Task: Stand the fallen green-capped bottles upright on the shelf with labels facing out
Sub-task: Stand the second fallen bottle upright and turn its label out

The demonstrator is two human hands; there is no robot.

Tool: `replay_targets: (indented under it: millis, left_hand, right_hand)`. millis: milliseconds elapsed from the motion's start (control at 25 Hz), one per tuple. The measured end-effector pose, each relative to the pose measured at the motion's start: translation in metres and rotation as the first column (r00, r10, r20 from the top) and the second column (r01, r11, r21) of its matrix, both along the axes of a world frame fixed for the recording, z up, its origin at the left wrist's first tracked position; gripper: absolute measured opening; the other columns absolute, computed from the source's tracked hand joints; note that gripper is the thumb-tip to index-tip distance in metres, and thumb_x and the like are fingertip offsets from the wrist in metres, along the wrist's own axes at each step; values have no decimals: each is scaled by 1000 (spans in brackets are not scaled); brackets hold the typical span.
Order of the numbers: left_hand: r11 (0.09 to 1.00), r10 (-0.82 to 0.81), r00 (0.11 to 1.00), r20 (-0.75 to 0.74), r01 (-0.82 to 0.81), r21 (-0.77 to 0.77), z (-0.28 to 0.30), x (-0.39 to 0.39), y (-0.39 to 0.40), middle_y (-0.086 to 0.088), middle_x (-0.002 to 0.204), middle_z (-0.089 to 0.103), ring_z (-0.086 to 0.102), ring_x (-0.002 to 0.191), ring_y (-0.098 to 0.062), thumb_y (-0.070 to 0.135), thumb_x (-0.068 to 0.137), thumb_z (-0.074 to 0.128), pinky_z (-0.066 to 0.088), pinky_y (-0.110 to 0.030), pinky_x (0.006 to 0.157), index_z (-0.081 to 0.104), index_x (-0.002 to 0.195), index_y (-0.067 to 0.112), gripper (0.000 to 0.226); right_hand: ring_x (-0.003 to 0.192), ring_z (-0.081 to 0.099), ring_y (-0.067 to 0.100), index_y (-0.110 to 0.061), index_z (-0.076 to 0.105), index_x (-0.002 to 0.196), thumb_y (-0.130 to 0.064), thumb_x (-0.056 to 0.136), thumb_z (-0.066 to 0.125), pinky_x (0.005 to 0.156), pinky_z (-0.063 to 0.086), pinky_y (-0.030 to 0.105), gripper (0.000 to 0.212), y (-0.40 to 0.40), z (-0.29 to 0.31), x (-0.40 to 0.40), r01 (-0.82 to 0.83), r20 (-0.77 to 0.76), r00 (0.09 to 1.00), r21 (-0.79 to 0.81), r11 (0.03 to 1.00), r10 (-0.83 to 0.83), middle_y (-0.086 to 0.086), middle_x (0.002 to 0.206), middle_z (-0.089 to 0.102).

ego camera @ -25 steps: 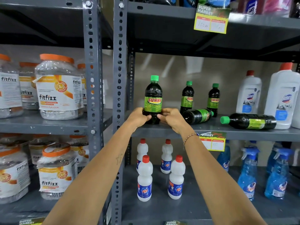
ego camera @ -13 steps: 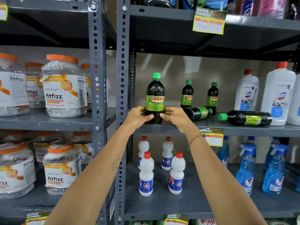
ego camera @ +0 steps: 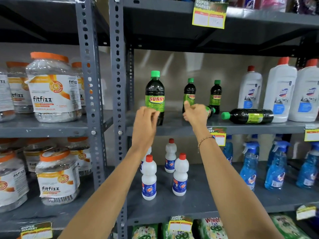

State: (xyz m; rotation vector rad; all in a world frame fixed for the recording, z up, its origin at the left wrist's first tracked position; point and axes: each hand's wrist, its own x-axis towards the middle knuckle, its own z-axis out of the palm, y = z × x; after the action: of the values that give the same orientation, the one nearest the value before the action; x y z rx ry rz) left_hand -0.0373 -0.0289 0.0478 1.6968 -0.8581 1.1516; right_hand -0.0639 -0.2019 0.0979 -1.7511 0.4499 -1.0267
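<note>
Fallen bottle (ego camera: 248, 116), right of centre: full, likely heavy, smooth; grip mid-body. Both hands (ego camera: 146, 121) (ego camera: 196, 112) apart, loosely curled, empty.

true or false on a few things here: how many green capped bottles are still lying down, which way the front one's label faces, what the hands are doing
1. The front green-capped bottle stands upright, its SUNNY label facing out. True.
2. The right hand grips that bottle. False: it is off to the bottle's right, open, empty.
3. Two bottles lie on their sides. True: one behind the right hand, one further right.
4. The further-right fallen bottle's cap points right. False: it points left.
5. The left hand holds a white bottle. False: it is empty, by the front bottle's base.
</note>
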Motion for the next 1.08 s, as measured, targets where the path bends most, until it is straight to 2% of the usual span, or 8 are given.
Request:
replay_targets:
  millis: [120,200,360,560,720,800,920,1080]
  left_hand:
    - [976,48,972,230,-94,195,-7,-5,-38,-8,89,58,51,83,-24,22,98,41,43,-35,73,61,90,5,27]
    - [924,150,958,244,-224,309,-10,-3,-68,-9,95,63,58,85,-28,26,97,37,48,-40,74,63,96,6,33]
    - [746,370,891,262,-453,488,-33,7,-106,-13,123,61,57,113,-32,36,98,32,45,-43,97,58,120,4,46]
    - [676,484,804,346,-594,437,-35,8,-108,-7,80,60,54,72,-28,35,98,31,39,-38,69,60,87,11,40]
    - [704,529,782,331,-622,344,-40,9,-117,-7,80,61,54,71,-27,34,96,35,39,-38,70,62,89,10,37]
    - [716,537,789,299,-614,333,-40,9,-118,-7,81,62,54,71,-27,33,95,37,40,-38,71,63,89,10,35]
    - [716,581,774,251,-633,294,-40,4,-122,-6,80,62,54,72,-27,33,96,34,40,-39,72,62,87,11,37]
    - [708,600,753,269,-657,258,-42,5,-126,-5,80,62,54,72,-27,33,99,28,40,-40,74,63,90,12,42]
  right_hand:
    - [108,63,36,5,58,118,-69,83,42,92,48,38,84,-34,12,3,226,-194,954,-29,974,-227,20,116,66]
    - [116,60,34,7,44,131,-75,78,46,97,50,40,98,-50,18,9,225,-295,931,-4,974,-216,17,130,56]
    - [116,61,30,3,30,136,-67,69,65,95,53,41,104,-66,23,23,157,-399,907,21,987,-136,14,130,55]
    - [103,60,25,-9,49,124,-69,54,65,91,55,40,94,-87,27,33,-42,-506,862,-12,999,31,5,111,50]
    - [99,59,30,-13,55,101,-45,86,56,96,51,39,36,-91,60,3,-261,-636,771,-292,920,17,14,106,53]
    - [95,58,31,-16,62,103,-43,85,58,86,49,35,33,-91,63,3,-269,-632,765,-485,832,-121,15,114,61]
    - [93,60,29,-20,63,93,-49,76,63,81,46,33,34,-83,59,6,-321,-647,742,-575,752,-178,8,119,67]
    - [110,63,27,-16,63,108,-49,77,62,81,44,30,46,-94,54,6,-240,-585,802,-498,833,-118,7,119,67]
